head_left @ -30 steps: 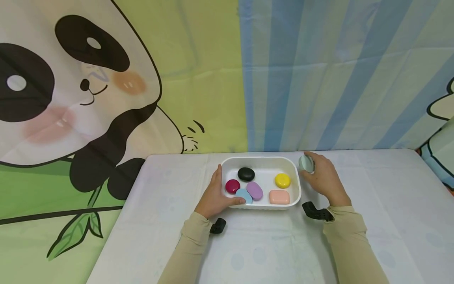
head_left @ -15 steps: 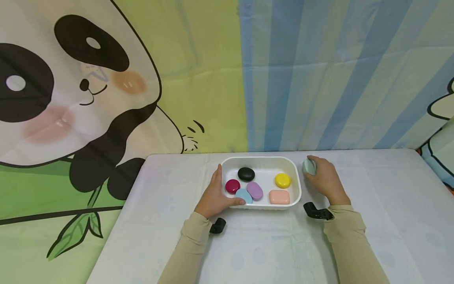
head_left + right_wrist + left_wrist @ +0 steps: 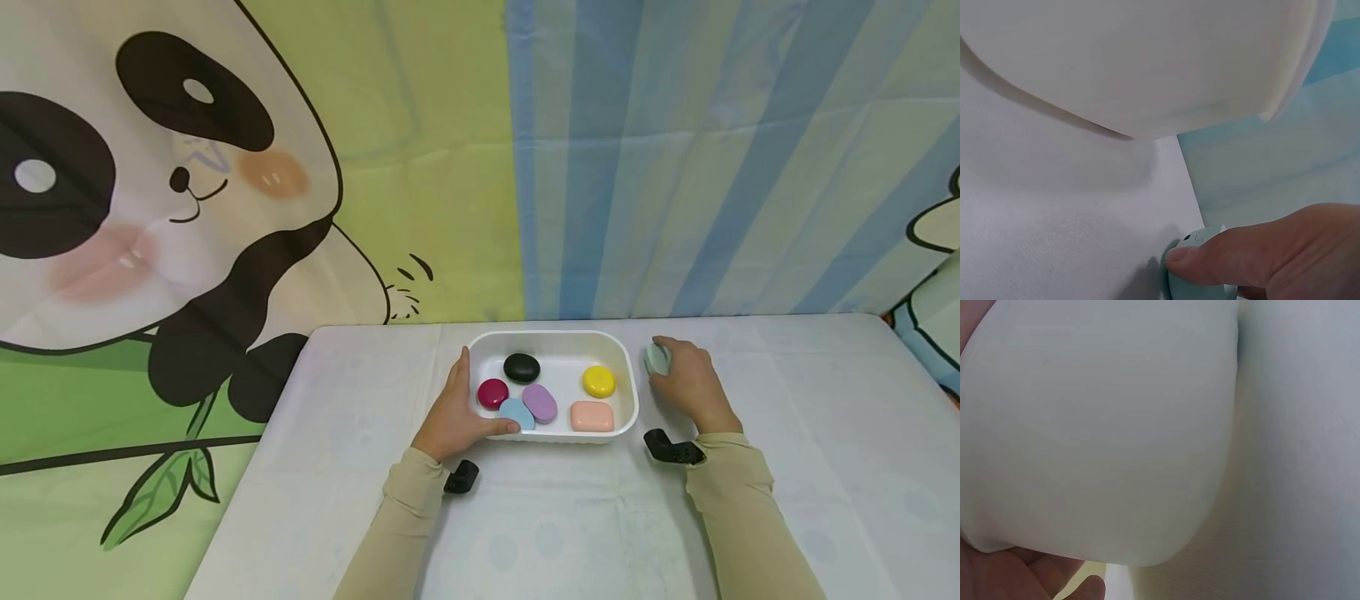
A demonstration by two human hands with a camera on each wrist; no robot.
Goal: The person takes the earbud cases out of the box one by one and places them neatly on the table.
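A white rectangular tray (image 3: 558, 340) sits on the table with several smooth, rounded pieces in it: black (image 3: 521, 367), dark red (image 3: 492, 393), light blue (image 3: 517, 412), purple (image 3: 539, 403), yellow (image 3: 598, 382) and a pink block (image 3: 592, 416). My left hand (image 3: 461, 417) grips the tray's left end, its thumb over the near rim. Just beyond the right end, my right hand (image 3: 690, 379) pinches a round mint-green object (image 3: 657, 359) close over the table. In the right wrist view, my thumb presses this mint-green object (image 3: 1194, 290), which bears a small dark mark.
The table (image 3: 555, 517) has a white cloth, and its far edge runs just behind the tray. A printed curtain with a panda (image 3: 210, 208) and blue stripes hangs behind. Both wrists carry black camera mounts (image 3: 671, 448).
My right hand has shifted slightly right, away from the tray's end, and lower, with the mint-green object in its fingers. The left hand and the tray hold their place.
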